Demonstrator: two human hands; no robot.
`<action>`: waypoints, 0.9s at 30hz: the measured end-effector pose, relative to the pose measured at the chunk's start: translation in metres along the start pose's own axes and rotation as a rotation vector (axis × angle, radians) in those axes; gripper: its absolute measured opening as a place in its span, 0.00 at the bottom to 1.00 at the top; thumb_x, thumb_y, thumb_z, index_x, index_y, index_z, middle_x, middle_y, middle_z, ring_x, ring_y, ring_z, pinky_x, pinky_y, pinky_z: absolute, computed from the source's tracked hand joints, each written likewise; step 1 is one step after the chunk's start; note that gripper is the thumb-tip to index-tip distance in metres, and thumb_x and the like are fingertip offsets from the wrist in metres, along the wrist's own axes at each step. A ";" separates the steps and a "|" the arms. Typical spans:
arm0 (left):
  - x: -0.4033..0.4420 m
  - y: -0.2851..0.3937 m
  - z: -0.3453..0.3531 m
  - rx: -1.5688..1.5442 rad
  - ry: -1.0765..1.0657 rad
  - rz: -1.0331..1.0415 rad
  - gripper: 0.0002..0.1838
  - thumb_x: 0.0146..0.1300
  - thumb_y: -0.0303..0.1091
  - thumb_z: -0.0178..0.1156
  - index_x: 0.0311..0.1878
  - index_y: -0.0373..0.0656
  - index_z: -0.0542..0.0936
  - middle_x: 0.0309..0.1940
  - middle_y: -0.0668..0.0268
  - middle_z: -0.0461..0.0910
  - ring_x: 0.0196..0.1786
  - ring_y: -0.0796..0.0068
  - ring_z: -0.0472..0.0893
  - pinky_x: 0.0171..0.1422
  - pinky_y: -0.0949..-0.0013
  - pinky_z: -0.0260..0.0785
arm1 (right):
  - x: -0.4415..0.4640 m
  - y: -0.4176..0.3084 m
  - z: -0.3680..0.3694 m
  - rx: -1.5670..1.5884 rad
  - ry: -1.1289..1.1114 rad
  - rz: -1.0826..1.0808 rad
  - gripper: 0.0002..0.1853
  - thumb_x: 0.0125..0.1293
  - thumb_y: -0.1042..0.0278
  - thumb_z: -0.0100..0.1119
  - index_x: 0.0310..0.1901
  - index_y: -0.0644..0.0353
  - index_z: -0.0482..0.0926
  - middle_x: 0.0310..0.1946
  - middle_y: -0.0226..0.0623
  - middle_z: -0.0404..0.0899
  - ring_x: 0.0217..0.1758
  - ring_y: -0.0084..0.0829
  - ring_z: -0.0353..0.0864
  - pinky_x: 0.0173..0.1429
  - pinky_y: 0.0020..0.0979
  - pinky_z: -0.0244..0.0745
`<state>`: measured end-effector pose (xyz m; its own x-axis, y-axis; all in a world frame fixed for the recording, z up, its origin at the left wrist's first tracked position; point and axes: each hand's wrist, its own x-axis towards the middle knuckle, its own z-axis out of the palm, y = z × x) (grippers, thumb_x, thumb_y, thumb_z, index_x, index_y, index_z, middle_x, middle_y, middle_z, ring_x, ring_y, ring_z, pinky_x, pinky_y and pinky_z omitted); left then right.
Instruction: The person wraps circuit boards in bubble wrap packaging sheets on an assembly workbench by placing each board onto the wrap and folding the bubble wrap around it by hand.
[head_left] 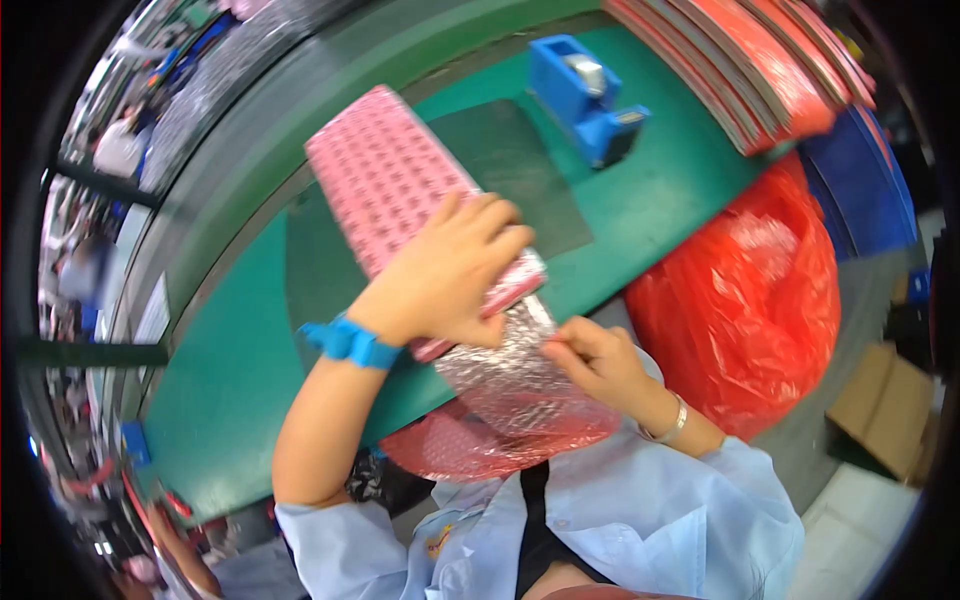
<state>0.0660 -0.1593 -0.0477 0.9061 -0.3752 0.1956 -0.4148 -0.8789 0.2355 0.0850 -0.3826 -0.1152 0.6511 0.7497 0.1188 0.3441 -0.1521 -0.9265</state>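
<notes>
A long flat pink package (385, 180) with rows of dark marks lies slanted across the table. My left hand (450, 265), with a blue band at the wrist, is laid over its near end, fingers across the top and thumb at the near edge. From that end a clear, shiny bubble-wrap sleeve (505, 375) hangs toward my body, its lower part pinkish-red. My right hand (600, 365) pinches the sleeve's right edge between thumb and fingers. Whether the package's end sits inside the sleeve is hidden under my left hand.
On the green table (225, 400) lies a dark mat (510, 150), with a blue tape dispenser (585, 100) beyond it. Red-wrapped stacks (740, 70) stand at the back right. A big red plastic bag (745, 300) and a cardboard box (880, 410) are beyond the table's right edge.
</notes>
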 end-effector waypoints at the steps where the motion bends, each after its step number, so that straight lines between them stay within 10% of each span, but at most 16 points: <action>1: 0.001 -0.001 0.000 0.004 -0.019 0.017 0.31 0.28 0.41 0.62 0.43 0.41 0.71 0.42 0.58 0.68 0.47 0.56 0.69 0.57 0.57 0.59 | -0.002 0.003 0.000 0.010 0.028 0.057 0.04 0.60 0.70 0.59 0.30 0.59 0.76 0.12 0.27 0.67 0.13 0.23 0.59 0.20 0.25 0.58; 10: -0.013 -0.005 0.016 0.127 0.029 0.003 0.33 0.24 0.46 0.65 0.41 0.45 0.73 0.38 0.60 0.68 0.41 0.60 0.69 0.53 0.51 0.59 | 0.001 0.015 -0.007 0.078 0.040 0.099 0.14 0.68 0.68 0.47 0.25 0.62 0.72 0.16 0.25 0.67 0.18 0.17 0.56 0.23 0.20 0.55; 15: -0.018 -0.003 0.024 0.113 0.066 -0.003 0.34 0.27 0.48 0.65 0.43 0.44 0.73 0.43 0.57 0.69 0.49 0.56 0.69 0.56 0.48 0.58 | 0.011 -0.028 -0.033 -0.608 -0.163 0.204 0.13 0.65 0.69 0.50 0.23 0.64 0.74 0.16 0.31 0.71 0.18 0.22 0.60 0.24 0.23 0.59; 18: -0.023 -0.007 0.038 0.094 0.227 0.030 0.34 0.31 0.50 0.66 0.45 0.44 0.73 0.47 0.55 0.68 0.54 0.54 0.67 0.58 0.47 0.56 | 0.028 -0.051 -0.036 -0.449 -0.001 0.154 0.07 0.61 0.69 0.54 0.31 0.64 0.76 0.26 0.37 0.77 0.27 0.29 0.71 0.34 0.27 0.68; 20: -0.026 -0.007 0.041 0.067 0.385 0.063 0.35 0.35 0.52 0.66 0.48 0.43 0.73 0.51 0.53 0.67 0.59 0.52 0.65 0.61 0.46 0.55 | 0.051 -0.056 -0.028 -0.405 -0.017 -0.428 0.14 0.56 0.67 0.59 0.43 0.63 0.76 0.48 0.44 0.75 0.47 0.39 0.75 0.53 0.34 0.69; 22: -0.042 -0.010 0.021 0.026 0.359 -0.022 0.35 0.42 0.56 0.64 0.52 0.43 0.72 0.59 0.50 0.62 0.66 0.50 0.60 0.63 0.45 0.54 | 0.075 -0.049 -0.018 -0.375 -0.239 -0.471 0.28 0.50 0.66 0.63 0.55 0.59 0.71 0.65 0.46 0.59 0.65 0.47 0.62 0.66 0.40 0.59; 27: -0.140 -0.041 -0.115 0.315 0.108 -0.647 0.24 0.58 0.51 0.55 0.53 0.46 0.75 0.49 0.62 0.76 0.47 0.59 0.77 0.53 0.60 0.68 | 0.105 -0.034 -0.005 -0.484 -0.392 -0.532 0.32 0.45 0.64 0.67 0.57 0.57 0.72 0.68 0.48 0.54 0.67 0.49 0.60 0.65 0.40 0.60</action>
<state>-0.0538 -0.0372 0.0247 0.9418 0.2653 0.2067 0.2598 -0.9642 0.0538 0.1451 -0.3023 -0.0698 0.0655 0.9569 0.2828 0.8528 0.0935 -0.5138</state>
